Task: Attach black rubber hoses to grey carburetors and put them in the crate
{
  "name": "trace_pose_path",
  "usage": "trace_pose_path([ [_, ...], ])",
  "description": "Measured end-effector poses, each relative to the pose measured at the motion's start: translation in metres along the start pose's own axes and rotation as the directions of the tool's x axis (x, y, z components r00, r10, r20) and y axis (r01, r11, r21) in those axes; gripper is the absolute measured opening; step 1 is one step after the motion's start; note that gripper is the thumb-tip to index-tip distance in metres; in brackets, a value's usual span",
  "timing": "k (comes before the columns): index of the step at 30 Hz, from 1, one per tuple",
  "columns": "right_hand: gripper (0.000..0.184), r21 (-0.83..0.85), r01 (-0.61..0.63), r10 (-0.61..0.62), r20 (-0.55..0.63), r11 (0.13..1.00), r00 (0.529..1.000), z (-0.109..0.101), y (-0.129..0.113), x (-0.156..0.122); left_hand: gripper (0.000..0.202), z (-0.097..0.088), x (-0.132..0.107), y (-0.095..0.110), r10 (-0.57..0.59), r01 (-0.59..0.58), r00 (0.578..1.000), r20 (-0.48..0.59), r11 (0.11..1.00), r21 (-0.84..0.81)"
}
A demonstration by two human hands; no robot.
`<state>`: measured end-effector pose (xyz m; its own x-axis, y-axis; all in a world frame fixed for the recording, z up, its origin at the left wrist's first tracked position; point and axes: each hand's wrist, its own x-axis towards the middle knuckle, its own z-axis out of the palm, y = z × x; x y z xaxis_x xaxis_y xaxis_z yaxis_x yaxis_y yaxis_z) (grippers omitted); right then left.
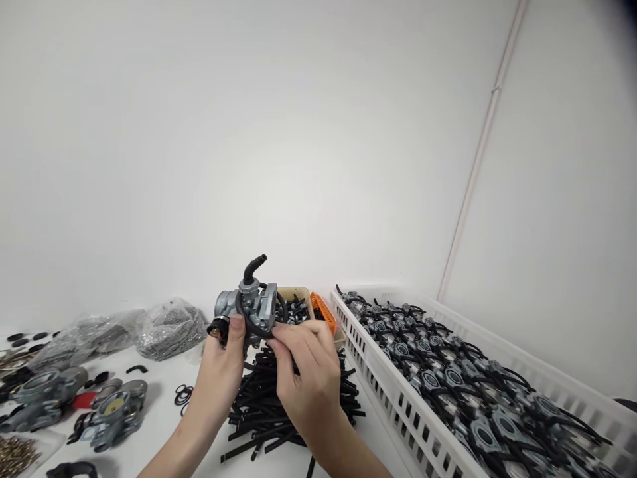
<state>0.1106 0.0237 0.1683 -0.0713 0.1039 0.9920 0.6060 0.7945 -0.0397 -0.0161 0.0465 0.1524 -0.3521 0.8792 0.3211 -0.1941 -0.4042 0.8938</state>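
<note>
A grey metal carburetor (256, 307) is held up above the table, with a black rubber elbow (253, 267) rising from its top. My left hand (225, 358) is closed around its lower left side, the thumb against the body next to a black round part (217, 326). A black rubber hose (249, 324) curves across the carburetor's front. My right hand (306, 358) pinches this hose near the lower right of the body; the fingers cover its end. Below both hands lies a pile of loose black hoses (263, 405).
At right stands a white slatted basket (423, 425) filled with carburetors (452, 377). A beige bin (301, 292) of small parts and an orange basket (323, 312) are behind my hands. More carburetors (117, 408), plastic-wrapped parts (172, 328), black rings (184, 395) and brass pieces (17, 455) lie left.
</note>
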Motion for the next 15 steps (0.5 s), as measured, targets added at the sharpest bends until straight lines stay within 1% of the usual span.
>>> trace_pose_path([
  [2, 0.021, -0.023, -0.027, 0.026, -0.03, 0.999, 0.999, -0.002, 0.003, 0.004, 0.058, -0.001, -0.001, -0.001, 0.005, -0.005, 1.0, 0.012, 1.0, 0.017],
  [4, 0.022, -0.017, -0.085, 0.084, -0.046, 0.996, 0.995, -0.003, 0.008, 0.006, 0.059, 0.0, -0.002, -0.002, 0.005, -0.005, 1.0, 0.028, 1.0, 0.026],
  [7, 0.023, 0.055, -0.151, 0.152, -0.015, 0.987, 0.988, -0.002, 0.015, 0.007, 0.062, 0.001, -0.002, -0.002, -0.021, 0.021, 1.0, 0.016, 1.0, 0.015],
  [9, 0.021, 0.11, -0.211, 0.208, 0.031, 0.971, 0.978, 0.0, 0.018, 0.007, 0.065, 0.003, -0.001, 0.0, -0.06, 0.06, 0.998, 0.011, 0.998, -0.011],
  [12, 0.02, 0.168, -0.334, 0.315, 0.132, 0.927, 0.94, -0.003, 0.019, 0.009, 0.068, 0.007, 0.0, 0.006, -0.139, 0.143, 0.988, 0.061, 0.986, -0.083],
  [15, 0.013, 0.241, -0.479, 0.418, 0.263, 0.844, 0.87, -0.011, 0.022, 0.015, 0.072, 0.011, -0.001, 0.015, -0.267, 0.282, 0.957, 0.118, 0.949, -0.144],
])
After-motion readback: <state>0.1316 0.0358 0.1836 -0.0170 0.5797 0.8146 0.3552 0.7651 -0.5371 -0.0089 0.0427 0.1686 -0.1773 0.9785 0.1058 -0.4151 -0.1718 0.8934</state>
